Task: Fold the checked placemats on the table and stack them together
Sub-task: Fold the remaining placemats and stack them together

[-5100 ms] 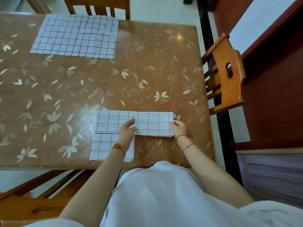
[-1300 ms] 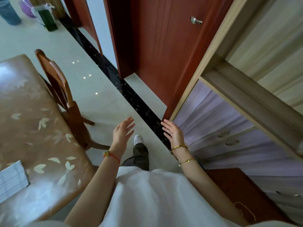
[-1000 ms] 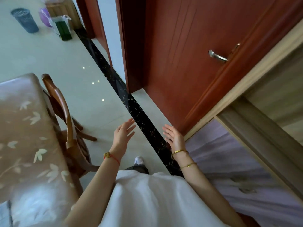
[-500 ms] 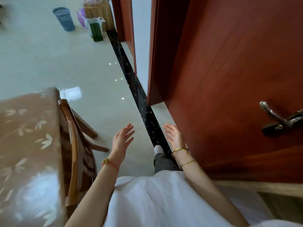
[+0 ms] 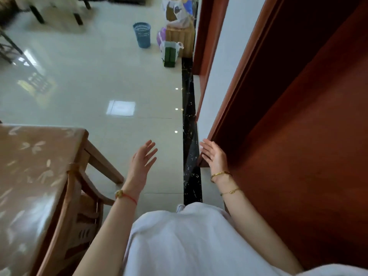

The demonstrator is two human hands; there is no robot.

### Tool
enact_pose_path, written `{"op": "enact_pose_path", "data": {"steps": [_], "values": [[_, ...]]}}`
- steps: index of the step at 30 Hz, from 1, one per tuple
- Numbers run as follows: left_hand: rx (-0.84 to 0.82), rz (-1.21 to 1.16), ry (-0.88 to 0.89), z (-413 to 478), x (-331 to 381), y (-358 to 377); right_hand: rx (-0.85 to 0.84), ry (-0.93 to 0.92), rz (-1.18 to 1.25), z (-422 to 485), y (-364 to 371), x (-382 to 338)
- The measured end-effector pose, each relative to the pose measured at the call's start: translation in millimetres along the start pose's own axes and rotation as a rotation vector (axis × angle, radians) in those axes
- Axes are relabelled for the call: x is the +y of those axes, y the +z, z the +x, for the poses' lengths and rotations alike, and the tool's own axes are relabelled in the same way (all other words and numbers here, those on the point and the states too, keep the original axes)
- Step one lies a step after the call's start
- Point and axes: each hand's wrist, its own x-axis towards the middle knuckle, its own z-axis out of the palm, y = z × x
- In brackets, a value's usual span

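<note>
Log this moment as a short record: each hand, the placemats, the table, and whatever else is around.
left hand: open, fingers spread, holding nothing, above the floor
right hand: open, holding nothing, close to the red-brown door
placemats: none in view
table: only a corner shows, at left
chair: wooden, at the table's edge
floor items: blue basket, bags beside it

This is a home. A dining table [image 5: 29, 166] with a leafy cover has a wooden chair [image 5: 79, 196] close against it. The tile floor [image 5: 89, 76] shines. A blue bin [image 5: 142, 34] and bags [image 5: 170, 53] stand far off, near a red-brown wooden door [image 5: 308, 136].
</note>
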Motion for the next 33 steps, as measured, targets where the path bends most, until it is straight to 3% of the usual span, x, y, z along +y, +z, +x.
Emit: {"op": "enact_pose_path", "data": {"steps": [6,15,33], "values": [[0.147,-0.111,0.117,50,48,16,-0.150,-0.004,-0.026,72,43,-55],[0.271,-0.199,0.237,127,100,4,-0.324,0.001,-0.097,168,128,-78],[0.429,-0.266,0.360,317,278,-100,-0.550,0.029,-0.141,349,403,-137]]}}
